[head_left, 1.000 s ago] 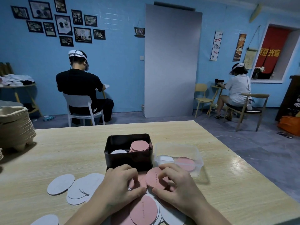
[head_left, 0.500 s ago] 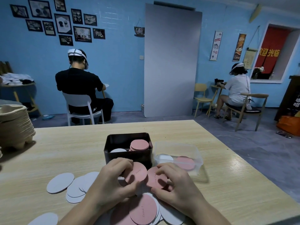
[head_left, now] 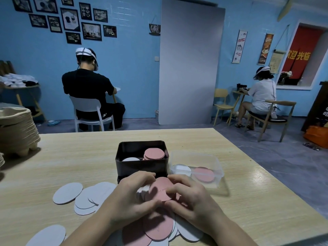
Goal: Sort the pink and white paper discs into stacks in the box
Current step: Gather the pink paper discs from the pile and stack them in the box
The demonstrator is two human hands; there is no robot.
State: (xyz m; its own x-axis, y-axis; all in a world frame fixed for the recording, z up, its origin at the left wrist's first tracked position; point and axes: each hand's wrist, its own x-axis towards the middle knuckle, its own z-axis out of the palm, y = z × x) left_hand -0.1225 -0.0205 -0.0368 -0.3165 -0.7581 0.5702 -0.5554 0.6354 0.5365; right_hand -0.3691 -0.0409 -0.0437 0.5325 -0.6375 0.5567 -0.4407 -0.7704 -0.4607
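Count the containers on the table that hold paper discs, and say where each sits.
2. The black rectangular metal box stands in the middle of the wooden table; the clear plastic tub sits close on its right. No others show.

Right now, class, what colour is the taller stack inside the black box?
Pink. The stack in the black box shows best in the head view.

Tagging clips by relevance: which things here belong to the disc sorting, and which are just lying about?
Job: left hand, right hand, held discs, black box, pink stack inside, loose white discs.
Lying about: stacked pulp trays, orange bag on the floor.
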